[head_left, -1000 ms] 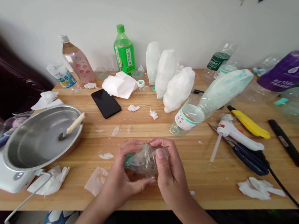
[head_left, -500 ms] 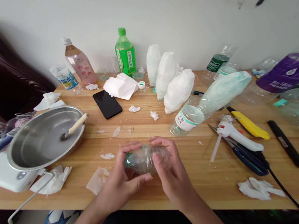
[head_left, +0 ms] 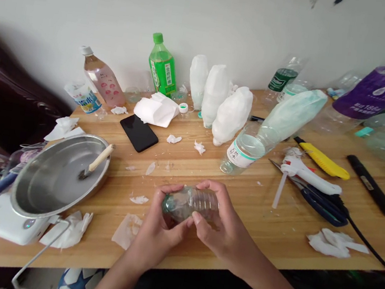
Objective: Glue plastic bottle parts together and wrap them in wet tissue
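Observation:
Both hands hold a clear, ribbed plastic bottle (head_left: 184, 202) on its side, just above the front of the wooden table (head_left: 265, 237). My left hand (head_left: 161, 229) is wrapped round its greenish left end, thumb along the near side. My right hand (head_left: 225, 226) grips the ribbed right part, with the thumb tip in front and fingers over the top. A torn translucent scrap (head_left: 127, 231) lies beside my left hand. Behind the hands stands a cut bottle (head_left: 244, 152) with a white label, and a paper-covered bottle (head_left: 293, 113) leans up out of it.
A steel bowl (head_left: 51, 191) with a brush (head_left: 99, 159) sits on a white device (head_left: 7, 220) at left. A phone (head_left: 139, 132), white paper-covered bottles (head_left: 215, 95) and a green bottle (head_left: 162, 67) are behind. At right lie scissors (head_left: 324, 203), a white glue gun (head_left: 312, 176) and a yellow cutter (head_left: 323, 160).
My right hand has shifted its grip on the bottle, its thumb now lower and nearer the left thumb, so more of the ribbed side shows. The view has tilted slightly.

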The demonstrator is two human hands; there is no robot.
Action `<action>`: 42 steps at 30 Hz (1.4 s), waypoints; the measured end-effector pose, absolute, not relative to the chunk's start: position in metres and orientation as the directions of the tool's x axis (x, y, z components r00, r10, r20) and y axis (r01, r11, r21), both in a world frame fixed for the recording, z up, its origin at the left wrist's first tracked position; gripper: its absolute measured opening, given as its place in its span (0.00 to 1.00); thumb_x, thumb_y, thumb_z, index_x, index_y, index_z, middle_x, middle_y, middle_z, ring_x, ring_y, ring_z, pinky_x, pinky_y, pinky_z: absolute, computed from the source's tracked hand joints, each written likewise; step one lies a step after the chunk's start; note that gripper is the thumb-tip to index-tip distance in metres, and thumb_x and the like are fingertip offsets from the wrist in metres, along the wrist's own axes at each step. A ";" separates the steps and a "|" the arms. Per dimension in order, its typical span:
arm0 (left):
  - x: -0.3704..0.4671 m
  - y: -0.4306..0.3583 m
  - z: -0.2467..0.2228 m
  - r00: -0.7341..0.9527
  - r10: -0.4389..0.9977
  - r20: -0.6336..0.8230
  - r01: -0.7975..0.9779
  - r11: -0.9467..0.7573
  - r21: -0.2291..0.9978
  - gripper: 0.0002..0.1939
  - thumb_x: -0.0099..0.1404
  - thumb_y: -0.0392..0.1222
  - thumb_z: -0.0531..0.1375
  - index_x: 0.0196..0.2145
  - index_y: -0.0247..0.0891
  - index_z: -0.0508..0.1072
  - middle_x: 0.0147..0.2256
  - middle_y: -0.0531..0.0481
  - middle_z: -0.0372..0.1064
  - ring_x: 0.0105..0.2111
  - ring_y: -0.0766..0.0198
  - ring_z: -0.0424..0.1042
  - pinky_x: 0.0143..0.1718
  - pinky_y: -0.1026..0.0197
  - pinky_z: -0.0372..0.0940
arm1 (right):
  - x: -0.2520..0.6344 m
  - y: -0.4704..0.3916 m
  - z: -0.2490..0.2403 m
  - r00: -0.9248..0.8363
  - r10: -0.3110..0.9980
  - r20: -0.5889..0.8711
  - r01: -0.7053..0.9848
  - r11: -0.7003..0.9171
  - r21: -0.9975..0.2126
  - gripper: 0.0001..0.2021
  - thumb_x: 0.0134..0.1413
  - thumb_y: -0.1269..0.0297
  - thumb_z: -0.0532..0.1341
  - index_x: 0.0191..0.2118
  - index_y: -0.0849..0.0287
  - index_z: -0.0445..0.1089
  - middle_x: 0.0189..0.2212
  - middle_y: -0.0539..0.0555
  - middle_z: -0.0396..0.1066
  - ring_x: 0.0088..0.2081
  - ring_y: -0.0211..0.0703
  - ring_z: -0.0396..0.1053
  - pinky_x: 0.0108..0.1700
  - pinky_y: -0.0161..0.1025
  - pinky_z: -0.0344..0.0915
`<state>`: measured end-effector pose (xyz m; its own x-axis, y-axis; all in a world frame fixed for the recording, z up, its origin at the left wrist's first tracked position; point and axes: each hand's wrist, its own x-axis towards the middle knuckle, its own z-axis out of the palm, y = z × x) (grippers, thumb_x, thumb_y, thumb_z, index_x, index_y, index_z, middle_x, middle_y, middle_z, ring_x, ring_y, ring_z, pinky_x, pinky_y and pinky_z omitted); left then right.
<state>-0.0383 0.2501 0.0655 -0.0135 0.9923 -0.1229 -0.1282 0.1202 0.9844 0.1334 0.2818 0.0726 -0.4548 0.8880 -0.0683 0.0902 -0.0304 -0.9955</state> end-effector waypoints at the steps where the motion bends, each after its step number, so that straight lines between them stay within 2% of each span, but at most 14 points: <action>1: -0.038 0.250 0.065 -0.006 0.992 -0.123 -0.132 0.121 0.984 0.26 0.61 0.43 0.69 0.52 0.46 0.63 0.44 0.49 0.71 0.42 0.60 0.74 0.45 0.56 0.71 | 0.133 0.282 0.072 -0.455 0.887 -0.077 0.086 -0.042 -0.995 0.20 0.63 0.62 0.59 0.57 0.48 0.53 0.47 0.54 0.66 0.44 0.44 0.71 0.44 0.43 0.73; 10: -0.040 0.251 0.068 -0.010 0.991 -0.136 -0.092 0.134 0.987 0.25 0.61 0.44 0.69 0.52 0.44 0.64 0.42 0.49 0.72 0.40 0.60 0.75 0.44 0.56 0.71 | 0.130 0.282 0.067 -0.458 0.885 -0.083 0.026 -0.081 -0.996 0.18 0.65 0.61 0.59 0.55 0.47 0.53 0.40 0.48 0.63 0.36 0.38 0.68 0.42 0.40 0.70; 16: -0.040 0.251 0.070 -0.039 0.997 -0.071 -0.042 0.069 0.997 0.21 0.64 0.43 0.67 0.52 0.45 0.65 0.44 0.49 0.71 0.42 0.61 0.75 0.45 0.58 0.70 | 0.131 0.284 0.074 -0.436 0.898 -0.055 0.097 -0.015 -0.995 0.16 0.66 0.61 0.57 0.55 0.47 0.54 0.45 0.51 0.61 0.40 0.39 0.67 0.43 0.40 0.68; 20: -0.042 0.250 0.068 -0.019 0.998 -0.057 -0.087 0.055 0.995 0.22 0.63 0.43 0.68 0.52 0.46 0.65 0.45 0.49 0.71 0.43 0.62 0.74 0.45 0.59 0.70 | 0.133 0.286 0.076 -0.458 0.887 -0.052 0.136 0.012 -0.991 0.15 0.66 0.61 0.56 0.55 0.46 0.54 0.45 0.50 0.61 0.39 0.39 0.65 0.43 0.40 0.68; 25: -0.040 0.246 0.065 0.048 0.989 -0.137 -0.192 0.144 0.971 0.34 0.56 0.44 0.73 0.55 0.48 0.61 0.47 0.49 0.70 0.44 0.59 0.75 0.44 0.56 0.72 | 0.138 0.290 0.080 -0.521 0.847 -0.107 0.173 -0.018 -0.985 0.17 0.68 0.58 0.56 0.57 0.46 0.51 0.47 0.52 0.63 0.44 0.41 0.67 0.50 0.44 0.67; 27: -0.039 0.246 0.063 0.026 0.988 -0.150 -0.159 0.152 0.976 0.35 0.54 0.43 0.74 0.55 0.48 0.61 0.46 0.50 0.70 0.43 0.60 0.75 0.43 0.57 0.72 | 0.141 0.292 0.084 -0.552 0.822 -0.138 0.190 -0.038 -0.981 0.17 0.69 0.56 0.55 0.58 0.47 0.50 0.51 0.54 0.62 0.47 0.43 0.67 0.52 0.45 0.67; 30: -0.039 0.247 0.060 -0.020 0.994 -0.107 -0.067 0.106 0.992 0.31 0.57 0.42 0.72 0.53 0.46 0.62 0.45 0.50 0.69 0.42 0.62 0.73 0.45 0.57 0.71 | 0.143 0.293 0.089 -0.591 0.786 -0.180 0.211 -0.064 -0.975 0.19 0.69 0.54 0.54 0.59 0.48 0.48 0.55 0.56 0.60 0.49 0.44 0.67 0.52 0.46 0.67; 35: -0.040 0.250 0.059 -0.042 0.996 -0.084 -0.006 0.084 0.996 0.31 0.57 0.44 0.72 0.54 0.45 0.63 0.45 0.49 0.69 0.42 0.59 0.74 0.45 0.55 0.72 | 0.141 0.291 0.086 -0.576 0.799 -0.175 0.154 -0.104 -0.983 0.16 0.70 0.53 0.52 0.57 0.48 0.51 0.49 0.54 0.62 0.43 0.41 0.67 0.48 0.44 0.67; 42: -0.037 0.249 0.062 -0.054 0.997 -0.054 0.004 0.054 0.999 0.29 0.59 0.44 0.71 0.54 0.46 0.63 0.48 0.49 0.68 0.45 0.59 0.75 0.46 0.56 0.72 | 0.130 0.289 0.078 -0.460 0.882 -0.101 0.020 -0.103 -0.994 0.12 0.68 0.60 0.55 0.53 0.48 0.54 0.44 0.49 0.61 0.36 0.36 0.66 0.44 0.39 0.68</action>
